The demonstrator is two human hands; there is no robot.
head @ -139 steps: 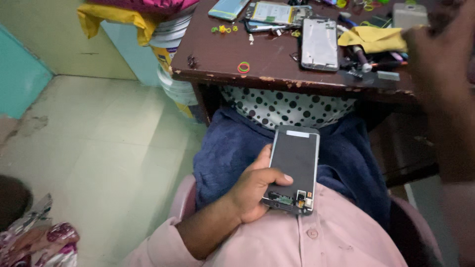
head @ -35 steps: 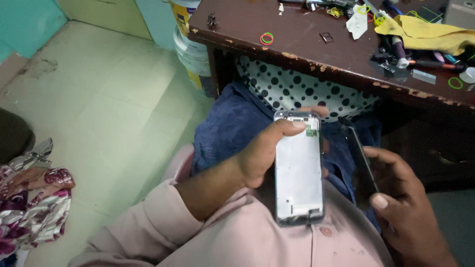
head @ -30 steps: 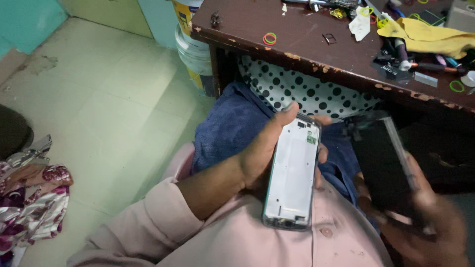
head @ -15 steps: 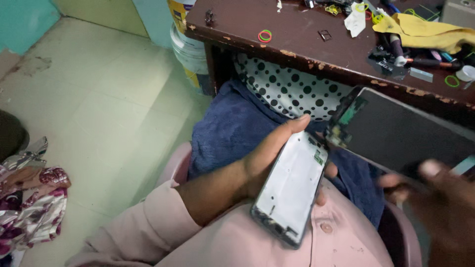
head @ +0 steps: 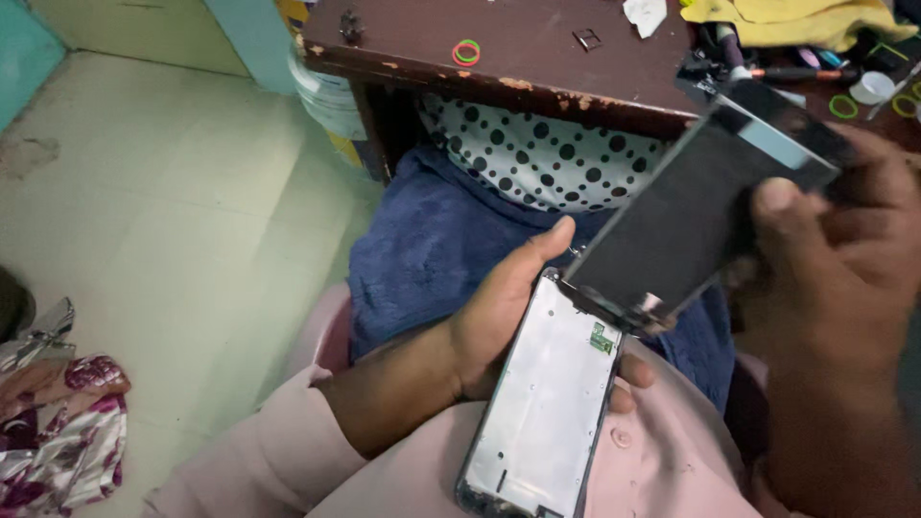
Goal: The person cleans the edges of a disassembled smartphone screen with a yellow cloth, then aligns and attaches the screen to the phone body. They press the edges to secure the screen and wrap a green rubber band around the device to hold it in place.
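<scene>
Screen panel (head: pixel 686 206) lifted clear of phone frame (head: pixel 547 403) along most of length; lower edge still meets frame top near small green board (head: pixel 602 338). Separation looks mostly done, that last joint left, as far as visible.

Left hand (head: pixel 504 321) wraps frame from behind, thumb along its upper-left edge.

Right hand (head: pixel 844 259) pinches panel's far end, thumb on glass.

Frame: bare silvery plate, dark rim, 1 green board. Panel: dark, glossy, tilted up toward desk (head: pixel 537 53) beyond both hands.
</scene>
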